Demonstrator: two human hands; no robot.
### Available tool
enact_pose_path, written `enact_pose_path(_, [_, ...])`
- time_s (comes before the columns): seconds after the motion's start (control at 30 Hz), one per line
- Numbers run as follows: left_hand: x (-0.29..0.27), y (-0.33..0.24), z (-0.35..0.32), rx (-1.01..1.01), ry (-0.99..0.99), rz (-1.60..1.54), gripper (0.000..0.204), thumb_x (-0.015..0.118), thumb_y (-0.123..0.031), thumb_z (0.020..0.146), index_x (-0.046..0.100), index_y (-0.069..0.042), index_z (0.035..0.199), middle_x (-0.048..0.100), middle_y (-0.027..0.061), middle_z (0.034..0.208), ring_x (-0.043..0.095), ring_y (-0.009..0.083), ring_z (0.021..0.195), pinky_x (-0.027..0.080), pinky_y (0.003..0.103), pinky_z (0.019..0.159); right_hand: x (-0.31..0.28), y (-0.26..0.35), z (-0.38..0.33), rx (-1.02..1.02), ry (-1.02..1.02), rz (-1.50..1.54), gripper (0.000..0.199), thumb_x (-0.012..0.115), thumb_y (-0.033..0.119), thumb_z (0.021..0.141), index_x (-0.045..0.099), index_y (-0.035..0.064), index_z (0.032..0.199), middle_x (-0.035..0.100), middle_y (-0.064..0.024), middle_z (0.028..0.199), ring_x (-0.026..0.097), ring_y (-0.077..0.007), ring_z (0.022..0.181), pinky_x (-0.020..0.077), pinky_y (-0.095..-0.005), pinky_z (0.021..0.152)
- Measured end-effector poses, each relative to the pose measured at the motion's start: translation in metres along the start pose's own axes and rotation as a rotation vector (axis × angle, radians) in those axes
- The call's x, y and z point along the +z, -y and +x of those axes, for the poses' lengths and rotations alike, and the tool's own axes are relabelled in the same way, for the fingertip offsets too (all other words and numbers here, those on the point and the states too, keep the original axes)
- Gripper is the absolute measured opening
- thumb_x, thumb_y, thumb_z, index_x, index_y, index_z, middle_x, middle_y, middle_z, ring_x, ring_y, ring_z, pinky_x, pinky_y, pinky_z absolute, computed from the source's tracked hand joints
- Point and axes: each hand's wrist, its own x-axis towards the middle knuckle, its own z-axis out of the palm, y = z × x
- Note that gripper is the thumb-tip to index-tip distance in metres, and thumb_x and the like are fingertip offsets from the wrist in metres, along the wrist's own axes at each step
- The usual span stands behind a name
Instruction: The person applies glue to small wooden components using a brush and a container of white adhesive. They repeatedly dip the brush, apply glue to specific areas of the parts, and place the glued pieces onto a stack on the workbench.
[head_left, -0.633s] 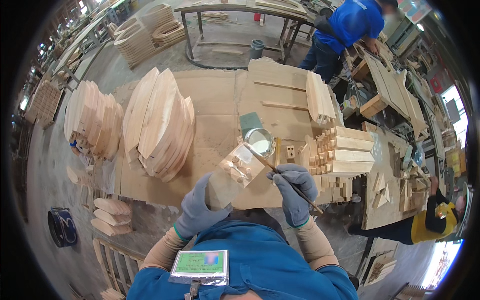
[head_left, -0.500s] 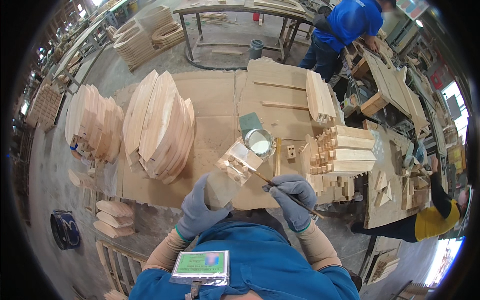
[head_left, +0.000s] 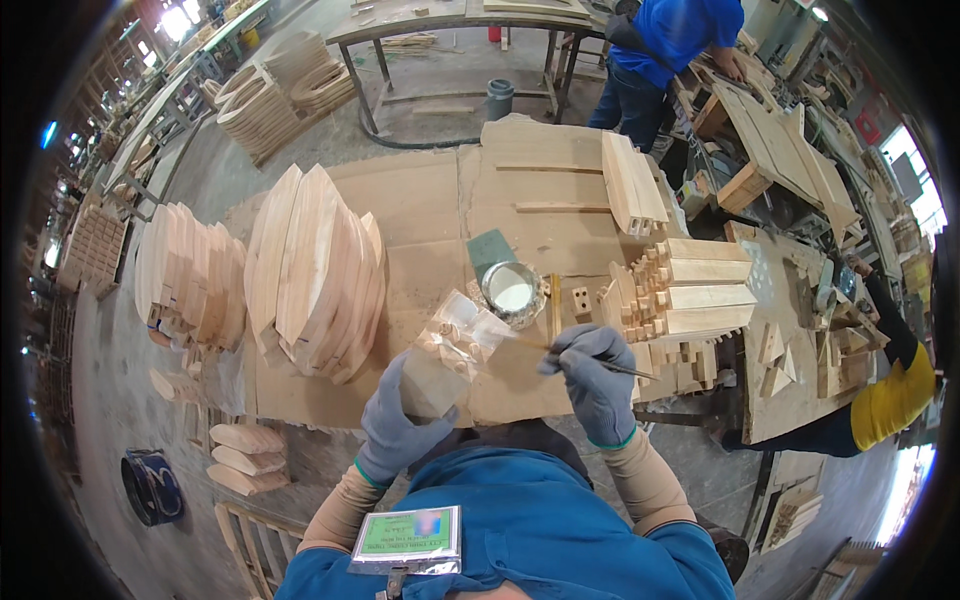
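My left hand [head_left: 402, 425], in a grey glove, grips a pale wooden block [head_left: 432, 385] over the near edge of the table. Several peg-like ends and wet-looking patches show on the block's far end. A thin brush [head_left: 630, 371] is pinched in my gloved right hand [head_left: 597, 378]. Its blurred tip points left at the block's far end; whether it touches the wood I cannot tell. Just beyond the block stands a round tin of white liquid [head_left: 515, 288], its rim smeared. Beside the tin lie a green pad [head_left: 489, 250] and a small block with holes [head_left: 581, 300].
Cardboard [head_left: 420, 190] covers the table. Tall stacks of curved wooden parts [head_left: 318, 265] stand at left, and a pile of tenoned pieces [head_left: 708, 285] at right. One person in blue [head_left: 685, 40] works at the far right; another in yellow [head_left: 893, 408] is nearer.
My right hand has risen slightly and the brush lies flatter, its tip now smeared by motion. My left hand keeps its hold on the block. The view has shifted a little.
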Motion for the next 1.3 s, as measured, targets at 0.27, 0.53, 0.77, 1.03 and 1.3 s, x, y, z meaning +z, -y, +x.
enact_pose_path(0.27, [-0.004, 0.003, 0.022, 0.279, 0.002, 0.0, 0.081, 0.082, -0.019, 0.059, 0.043, -0.003, 0.128, 0.057, 0.0165, 0.116, 0.059, 0.0325, 0.105, 0.05, 0.042, 0.09, -0.011, 0.005, 0.023, 0.005, -0.09, 0.069, 0.019, 0.048, 0.004, 0.096, 0.054, -0.0029, 0.113, 0.063, -0.0118, 0.096, 0.065, -0.0191, 0.09, 0.0553, -0.035, 0.087])
enact_pose_path(0.53, [-0.006, -0.022, 0.074, 0.7, -0.178, 0.405, 0.051, 0.072, -0.011, 0.068, 0.058, -0.013, 0.116, 0.048, 0.0132, 0.128, 0.035, 0.037, 0.132, 0.021, 0.059, 0.112, 0.013, 0.003, 0.044, 0.311, 0.536, -0.334, 0.058, 0.051, 0.033, 0.093, 0.042, -0.0042, 0.136, 0.059, -0.0157, 0.119, 0.056, -0.0184, 0.108, 0.044, -0.028, 0.092])
enact_pose_path(0.77, [0.016, 0.013, 0.106, -0.216, -0.143, -0.863, 0.048, 0.059, -0.031, 0.089, 0.051, 0.002, 0.123, 0.046, 0.0237, 0.131, 0.045, 0.0361, 0.124, 0.04, 0.04, 0.104, 0.035, 0.016, 0.04, 0.311, 0.398, -0.295, 0.067, 0.067, 0.024, 0.083, 0.041, -0.0045, 0.137, 0.054, -0.0127, 0.127, 0.053, -0.0186, 0.113, 0.0411, -0.0283, 0.097])
enact_pose_path(1.03, [0.002, -0.006, 0.124, -0.49, 0.196, -1.246, 0.052, 0.059, -0.024, 0.085, 0.045, 0.004, 0.127, 0.061, 0.0167, 0.108, 0.063, 0.0261, 0.096, 0.053, 0.035, 0.088, -0.011, -0.037, 0.03, 0.048, 0.425, -0.485, 0.061, 0.062, 0.02, 0.092, 0.036, -0.0018, 0.142, 0.053, -0.0141, 0.129, 0.055, -0.0161, 0.11, 0.0442, -0.0296, 0.095])
enact_pose_path(1.3, [-0.026, 0.005, 0.068, -0.352, 0.088, -0.264, 0.066, 0.076, -0.018, 0.067, 0.045, 0.0, 0.123, 0.059, 0.0135, 0.105, 0.061, 0.0214, 0.093, 0.05, 0.035, 0.082, -0.076, -0.018, 0.066, 0.139, -0.001, -0.608, 0.014, 0.059, 0.007, 0.091, 0.061, -0.0035, 0.1, 0.063, -0.0079, 0.092, 0.062, -0.0105, 0.081, 0.0547, -0.024, 0.071])
